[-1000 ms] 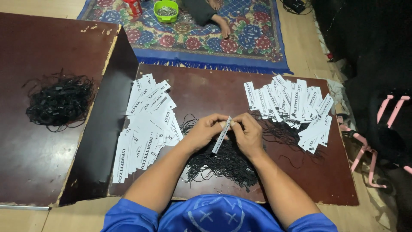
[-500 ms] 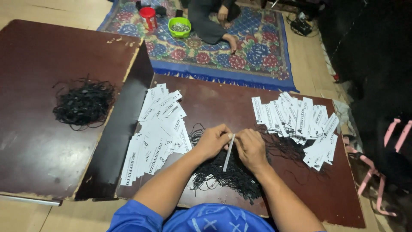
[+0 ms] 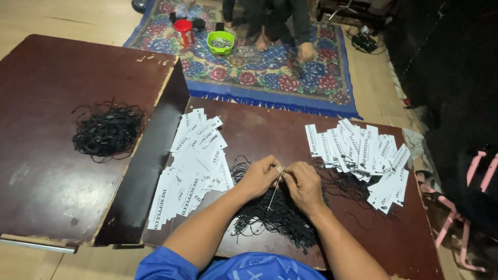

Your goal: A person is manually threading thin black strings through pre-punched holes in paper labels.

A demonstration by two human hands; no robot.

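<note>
Both hands meet at the middle of the dark brown board [image 3: 270, 129]. The left hand [image 3: 258, 176] and right hand [image 3: 303, 185] pinch a narrow white paper tag [image 3: 275, 187] between them, fingertips closed tight on its top end, so the tag hangs edge-on toward the camera, probably to keep its end steady for fine finger work. Whether a string is in the grip too, I cannot tell.

Right under the wrists, at six o'clock from the tag, lies a loose heap of black strings [image 3: 277, 218], close enough to draw from without reaching. At nine o'clock, a fanned spread of white tags [image 3: 192, 168]; at three o'clock, a second batch of white tags [image 3: 360, 155], the two lots kept well apart on either side.

Far off at nine o'clock, another bundle of black strings [image 3: 106, 129] sits alone on the neighbouring board [image 3: 46, 67]. At twelve o'clock, a patterned rug [image 3: 270, 67] holds a green bowl [image 3: 220, 42], a red cup [image 3: 183, 31] and another person seated [image 3: 270, 21].
</note>
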